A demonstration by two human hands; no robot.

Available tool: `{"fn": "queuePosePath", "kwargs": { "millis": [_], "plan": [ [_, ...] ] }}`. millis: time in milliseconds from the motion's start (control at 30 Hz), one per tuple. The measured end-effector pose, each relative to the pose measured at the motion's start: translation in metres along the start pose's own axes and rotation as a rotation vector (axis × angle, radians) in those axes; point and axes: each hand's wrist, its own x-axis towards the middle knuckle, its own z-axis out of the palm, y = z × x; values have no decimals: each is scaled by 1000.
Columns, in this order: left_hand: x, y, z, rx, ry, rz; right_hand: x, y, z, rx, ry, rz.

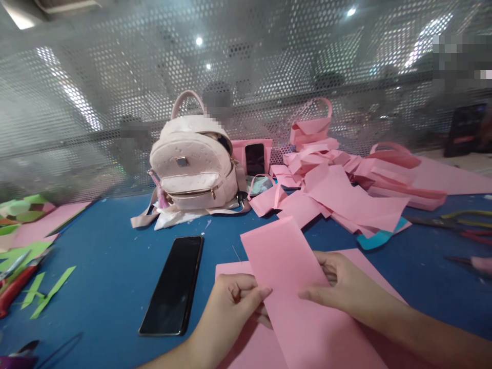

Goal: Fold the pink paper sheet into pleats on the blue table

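A long pink sheet of paper [286,256], tilted upward, is held between my two hands. My left hand [244,297] grips its left edge, thumb on the front face and fingers behind. On the opposite edge, my right hand [332,284] is closed the same way, with its thumb pressed on the paper. Beneath them, another pink sheet [230,269] lies on the blue table [111,277]. The lower end of the held sheet runs out of the picture at the bottom.
Left of my hands lies a black phone [172,287]. Behind stand a pale pink backpack [192,164] and a pile of pink paper pieces [346,200]. Scissors [453,220] lie at right; green paper strips [54,292] and a red-handled tool [19,289] at left.
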Motion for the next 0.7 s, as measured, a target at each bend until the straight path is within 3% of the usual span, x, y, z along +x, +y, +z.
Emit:
{"fn": "queuePosePath", "kwargs": {
  "millis": [300, 533, 700],
  "plan": [
    [0, -3, 0, 66, 39, -21, -3, -1, 2, 81, 95, -7],
    [3, -4, 0, 166, 179, 44, -3, 2, 0, 17, 331, -17],
    [3, -4, 1, 194, 192, 59, 0, 2, -4, -23, 316, -72]
  ]
}}
